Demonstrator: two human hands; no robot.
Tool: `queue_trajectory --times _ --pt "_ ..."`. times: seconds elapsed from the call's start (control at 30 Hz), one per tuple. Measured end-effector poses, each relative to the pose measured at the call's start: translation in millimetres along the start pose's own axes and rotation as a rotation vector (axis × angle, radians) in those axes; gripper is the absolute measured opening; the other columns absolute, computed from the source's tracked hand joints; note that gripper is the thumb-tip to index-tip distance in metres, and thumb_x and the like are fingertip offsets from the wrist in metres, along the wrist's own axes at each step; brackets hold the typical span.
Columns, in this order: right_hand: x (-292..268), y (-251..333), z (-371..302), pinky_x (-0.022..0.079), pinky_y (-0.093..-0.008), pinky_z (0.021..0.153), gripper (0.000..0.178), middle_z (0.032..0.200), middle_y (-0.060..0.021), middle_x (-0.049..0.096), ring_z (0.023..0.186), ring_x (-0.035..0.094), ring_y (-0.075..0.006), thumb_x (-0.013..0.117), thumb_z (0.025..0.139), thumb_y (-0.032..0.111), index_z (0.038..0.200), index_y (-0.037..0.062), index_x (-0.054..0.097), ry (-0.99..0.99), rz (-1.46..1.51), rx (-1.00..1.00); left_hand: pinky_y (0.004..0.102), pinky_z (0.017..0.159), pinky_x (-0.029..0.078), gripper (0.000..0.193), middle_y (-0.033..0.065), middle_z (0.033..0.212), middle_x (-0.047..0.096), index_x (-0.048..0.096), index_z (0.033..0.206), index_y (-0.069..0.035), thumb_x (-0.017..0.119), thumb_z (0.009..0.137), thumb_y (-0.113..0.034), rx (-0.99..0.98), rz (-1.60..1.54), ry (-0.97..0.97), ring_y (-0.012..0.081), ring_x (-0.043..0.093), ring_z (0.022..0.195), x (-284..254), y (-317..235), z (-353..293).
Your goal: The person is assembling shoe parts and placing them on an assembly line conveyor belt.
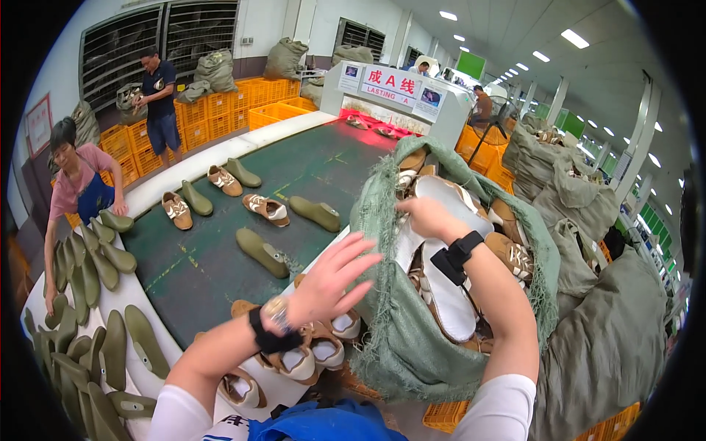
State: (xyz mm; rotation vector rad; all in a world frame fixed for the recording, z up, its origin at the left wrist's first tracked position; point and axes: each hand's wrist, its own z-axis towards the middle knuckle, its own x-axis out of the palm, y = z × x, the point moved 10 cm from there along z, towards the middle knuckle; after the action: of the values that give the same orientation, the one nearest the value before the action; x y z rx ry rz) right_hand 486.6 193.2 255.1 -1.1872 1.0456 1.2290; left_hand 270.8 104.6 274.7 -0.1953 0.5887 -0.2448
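A green woven sack [397,353] stands open at my right, filled with brown-and-white sneakers [507,257], several with white soles turned up. Inside its mouth, my right hand [432,219] has its fingers curled closed on a shoe with a pale sole; the fingertips are partly hidden. My left hand [331,279] hovers beside the sack with fingers spread, holding nothing. Under my left wrist, several sneakers [298,360] crowd the white ledge. On the green conveyor belt [176,257] lie olive shoe lasts [261,251] and more sneakers [266,210], partly in pairs.
Across the belt, a person in a pink top [92,165] handles olive lasts [88,272] lined along the white ledge. Another person [158,103] stands near orange crates [195,125]. A machine [397,88] spans the belt's far end. Bulky sacks [603,331] are piled at my right.
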Motion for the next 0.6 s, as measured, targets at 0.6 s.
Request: queue_trajectory --times 0.6 --pt "-59.2 -102.2 75.0 0.051 -0.0421 0.077 0.029 0.094 -0.0184 0.066 0.089 0.064 -0.0330 0.058 0.082 0.029 0.090 0.0028 0.068 -0.251 -0.117 0.519 0.0408 0.076 0.047 0.024 0.0146 0.090 0.060 0.058 0.099 -0.002 0.060 0.078 -0.013 -0.191 0.271 -0.145 0.0319 0.059 0.086 67.1 174.5 93.5"
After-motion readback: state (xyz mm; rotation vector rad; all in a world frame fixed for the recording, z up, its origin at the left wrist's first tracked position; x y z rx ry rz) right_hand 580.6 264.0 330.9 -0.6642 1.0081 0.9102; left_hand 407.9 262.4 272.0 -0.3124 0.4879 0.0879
